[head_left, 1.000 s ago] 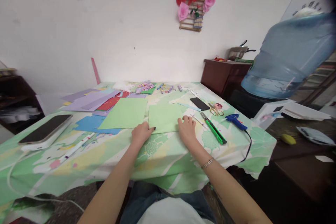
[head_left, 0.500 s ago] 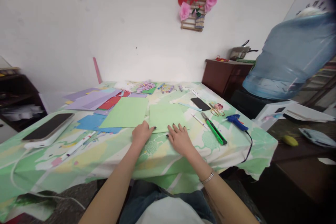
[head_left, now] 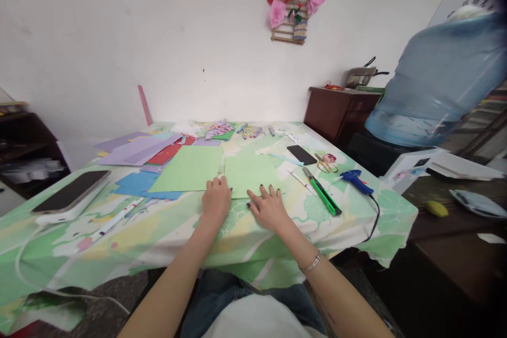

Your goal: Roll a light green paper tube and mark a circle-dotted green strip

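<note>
The light-green rectangular paper sheet (head_left: 253, 171) at 12 o'clock on the green-patterned cloth-covered worktop (head_left: 158, 235) should handle light and crease-prone, so grip edges; right hand (head_left: 269, 208) spread open at its 5 o'clock, left hand (head_left: 217, 202) curled at 7 (can't tell if pinching).

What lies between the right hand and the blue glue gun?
In the head view, a slim white pen and a green cutter lie between the right hand and the glue gun.

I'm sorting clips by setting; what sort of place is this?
Probably a home room used for crafts: green paper sheets and a blue glue gun on the table, a pan on the cabinet.
</note>
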Demonstrator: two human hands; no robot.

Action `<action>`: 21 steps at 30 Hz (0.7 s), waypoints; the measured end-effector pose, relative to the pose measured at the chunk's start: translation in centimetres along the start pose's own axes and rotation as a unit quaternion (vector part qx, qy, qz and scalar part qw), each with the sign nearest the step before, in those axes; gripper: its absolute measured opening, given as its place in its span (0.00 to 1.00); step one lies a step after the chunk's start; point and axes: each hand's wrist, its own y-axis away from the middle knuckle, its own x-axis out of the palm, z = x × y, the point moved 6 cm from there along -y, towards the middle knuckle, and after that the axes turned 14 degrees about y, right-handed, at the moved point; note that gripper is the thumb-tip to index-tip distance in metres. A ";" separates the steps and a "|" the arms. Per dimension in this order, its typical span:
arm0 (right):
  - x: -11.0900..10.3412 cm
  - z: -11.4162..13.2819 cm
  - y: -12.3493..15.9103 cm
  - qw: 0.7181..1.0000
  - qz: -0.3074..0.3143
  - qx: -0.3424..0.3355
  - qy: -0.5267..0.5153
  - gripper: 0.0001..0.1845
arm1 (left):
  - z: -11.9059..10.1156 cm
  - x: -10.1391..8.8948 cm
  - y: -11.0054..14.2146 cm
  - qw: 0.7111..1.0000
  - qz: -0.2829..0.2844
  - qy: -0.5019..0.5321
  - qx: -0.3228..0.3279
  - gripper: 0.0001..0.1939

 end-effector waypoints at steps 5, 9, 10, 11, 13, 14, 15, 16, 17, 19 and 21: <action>-0.2 0.0 0.1 1.000 -0.005 0.001 0.004 0.25 | -4.4 2.5 3.1 0.981 0.085 0.016 0.171 0.17; -0.2 0.0 0.1 1.000 -0.001 -0.003 0.007 0.25 | -3.6 3.7 3.8 0.977 0.131 0.023 0.168 0.24; -0.1 0.0 0.1 1.000 0.000 -0.005 0.006 0.25 | -3.4 3.7 3.9 0.973 0.147 0.028 0.173 0.24; -0.1 0.0 0.1 1.000 0.001 -0.006 0.005 0.25 | -3.1 3.7 4.0 0.970 0.162 0.032 0.179 0.24; 0.1 0.0 0.0 1.000 0.003 -0.010 0.001 0.26 | -2.9 3.4 4.1 0.965 0.178 0.035 0.187 0.25; 0.2 -0.1 0.0 1.000 0.005 -0.011 -0.001 0.27 | -2.9 3.3 4.1 0.965 0.180 0.033 0.189 0.25; 0.4 -0.2 0.0 1.000 0.008 -0.010 -0.002 0.29 | -2.9 3.1 4.1 0.965 0.180 0.031 0.190 0.26; 0.5 -0.4 0.1 1.000 0.011 -0.007 -0.003 0.31 | -2.9 3.0 4.2 0.965 0.179 0.029 0.191 0.26; 0.7 -0.6 0.1 1.000 0.014 -0.005 -0.004 0.33 | -2.9 3.0 4.2 0.965 0.179 0.027 0.192 0.27; 1.1 -1.2 0.2 1.000 0.018 -0.002 -0.007 0.36 | -3.0 2.9 4.2 0.965 0.175 0.025 0.194 0.28; 1.3 -1.9 0.4 1.000 0.018 -0.002 -0.008 0.37 | -3.0 2.9 4.3 0.966 0.168 0.021 0.197 0.29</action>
